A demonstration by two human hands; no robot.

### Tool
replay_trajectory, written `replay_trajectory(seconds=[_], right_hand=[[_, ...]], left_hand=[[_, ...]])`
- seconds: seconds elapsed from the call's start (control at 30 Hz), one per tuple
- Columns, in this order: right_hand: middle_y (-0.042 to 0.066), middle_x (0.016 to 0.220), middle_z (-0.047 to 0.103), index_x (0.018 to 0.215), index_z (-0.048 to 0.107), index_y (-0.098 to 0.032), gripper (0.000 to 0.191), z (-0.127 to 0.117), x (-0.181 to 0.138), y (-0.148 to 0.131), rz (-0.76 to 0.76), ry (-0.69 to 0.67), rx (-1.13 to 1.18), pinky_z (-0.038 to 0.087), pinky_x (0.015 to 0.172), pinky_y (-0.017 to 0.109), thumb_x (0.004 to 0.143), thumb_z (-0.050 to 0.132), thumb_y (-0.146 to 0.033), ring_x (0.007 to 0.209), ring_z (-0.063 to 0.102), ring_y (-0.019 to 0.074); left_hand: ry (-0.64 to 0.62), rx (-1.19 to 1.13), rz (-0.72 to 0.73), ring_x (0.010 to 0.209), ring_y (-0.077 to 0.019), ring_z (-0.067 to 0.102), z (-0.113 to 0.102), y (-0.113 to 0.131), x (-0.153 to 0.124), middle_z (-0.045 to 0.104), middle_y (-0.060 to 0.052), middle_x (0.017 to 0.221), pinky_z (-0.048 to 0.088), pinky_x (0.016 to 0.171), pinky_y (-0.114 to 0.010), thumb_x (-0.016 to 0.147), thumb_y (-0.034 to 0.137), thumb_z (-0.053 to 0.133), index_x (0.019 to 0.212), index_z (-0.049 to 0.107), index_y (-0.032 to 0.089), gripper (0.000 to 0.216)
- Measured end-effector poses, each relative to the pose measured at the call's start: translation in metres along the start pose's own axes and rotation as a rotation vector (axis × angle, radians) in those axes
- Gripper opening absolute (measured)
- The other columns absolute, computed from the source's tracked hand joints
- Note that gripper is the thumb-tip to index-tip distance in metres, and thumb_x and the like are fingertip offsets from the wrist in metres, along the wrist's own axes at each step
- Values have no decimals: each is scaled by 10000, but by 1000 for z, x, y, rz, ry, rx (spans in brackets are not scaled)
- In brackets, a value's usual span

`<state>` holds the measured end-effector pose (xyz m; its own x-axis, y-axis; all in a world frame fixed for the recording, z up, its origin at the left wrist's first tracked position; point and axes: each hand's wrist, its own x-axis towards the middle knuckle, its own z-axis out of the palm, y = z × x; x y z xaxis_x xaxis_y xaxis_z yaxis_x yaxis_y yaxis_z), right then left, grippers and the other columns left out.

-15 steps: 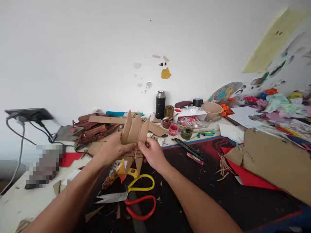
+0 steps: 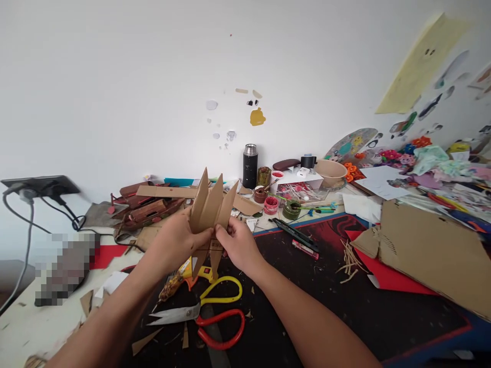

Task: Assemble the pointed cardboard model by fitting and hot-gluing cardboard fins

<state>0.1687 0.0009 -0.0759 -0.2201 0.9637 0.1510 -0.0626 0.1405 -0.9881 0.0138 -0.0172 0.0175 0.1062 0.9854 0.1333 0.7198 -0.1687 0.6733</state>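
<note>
Over the far left edge of the dark desk mat [image 2: 326, 286], the left hand [image 2: 174, 243] and the right hand [image 2: 242, 246] are closed on a spiky cardboard piece [image 2: 207, 212], thumbs pressed on its near side. It looks light, stiff and not slippery, but its folds could bend and its thin tips could crumple. Its wide middle seems best to hold. Dark print [image 2: 216, 245] low down is too small to read.

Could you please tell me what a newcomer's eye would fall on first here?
Most likely the spiky cardboard piece held in the left hand and right hand, near the middle of the view. Next, perhaps, the scissors with one yellow and one red handle, lying below on the dark mat. A black flask stands farther back.
</note>
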Motion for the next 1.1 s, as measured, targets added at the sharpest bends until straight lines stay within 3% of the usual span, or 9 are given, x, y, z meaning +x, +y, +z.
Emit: replay_trajectory(seconds=[0.27, 0.47, 0.57, 0.7, 0.9, 1.1], right_hand=[[19, 891, 723, 989, 657, -220, 128, 7, -7, -7, -61, 30, -27, 509, 697, 292, 957, 594, -328, 827, 676, 208], [2, 812, 666, 960, 654, -226, 144, 9, -12, -8, -61, 88, -87, 506, 687, 294, 957, 607, -362, 758, 618, 194], [-1, 817, 656, 981, 651, -225, 159, 8, -11, -11, -80, 76, -21, 500, 674, 295, 953, 603, -374, 750, 610, 192], [4, 864, 673, 1024, 643, -225, 178, 5, -7, -15, -74, -9, 135, 508, 668, 289, 943, 622, -382, 776, 633, 192], [-7, 778, 607, 960, 635, -224, 205, 2, -3, -13, -7, -36, 151, 461, 549, 257, 922, 671, -422, 691, 578, 174], [-6, 789, 619, 1003, 641, -230, 209, 2, -4, -13, 12, -72, 135, 475, 559, 257, 910, 682, -413, 728, 607, 188]], left_hand=[[63, 252, 6, 860, -338, 758, 0, 16, -15, 808, -93, 977, 522, 710, -374, 829, 476, 537, 1093, 696, 219, 401], [139, 537, -83, 766, -407, 758, 10, 31, -27, 782, -122, 786, 467, 626, -401, 897, 444, 448, 1252, 666, 192, 487], [134, 421, -18, 810, -388, 762, 7, 27, -26, 801, -116, 868, 507, 661, -401, 896, 446, 464, 1234, 671, 200, 466], [53, 92, 110, 927, -332, 753, -4, 12, -16, 808, -96, 1067, 573, 786, -384, 884, 485, 557, 1163, 684, 200, 418], [48, 25, 35, 884, -332, 728, -11, 0, -4, 795, -99, 1024, 570, 777, -410, 820, 556, 626, 1066, 716, 175, 462], [-8, -23, 5, 944, -349, 739, -12, -4, -1, 803, -113, 1078, 576, 863, -457, 822, 535, 642, 1094, 718, 173, 460]])
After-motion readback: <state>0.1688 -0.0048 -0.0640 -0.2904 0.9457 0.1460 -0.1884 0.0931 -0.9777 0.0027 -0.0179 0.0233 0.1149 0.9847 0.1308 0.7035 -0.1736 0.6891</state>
